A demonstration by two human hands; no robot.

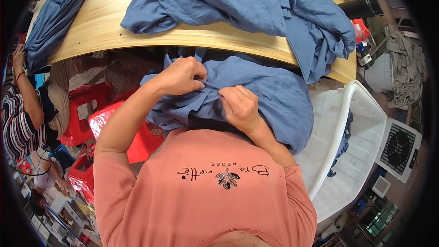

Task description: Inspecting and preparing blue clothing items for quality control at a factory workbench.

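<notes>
A blue cloth garment (279, 96) lies bunched across my lap, just under the table's near edge. Between my hands a narrow folded strip of it is stretched. My left hand (183, 76) pinches the strip's left end, its fingers curled. Closed on the right end, my right hand (240, 106) grips with thumb and fingertips. The lower folds of the garment are partly hidden behind my forearms.
More blue garments (206, 2) lie on the wooden table (103, 20), one hanging over its edge. A white plastic bin (352, 110) stands at my right, red stools (128, 130) at my left. A person in a striped shirt (23, 119) handles blue cloth at far left.
</notes>
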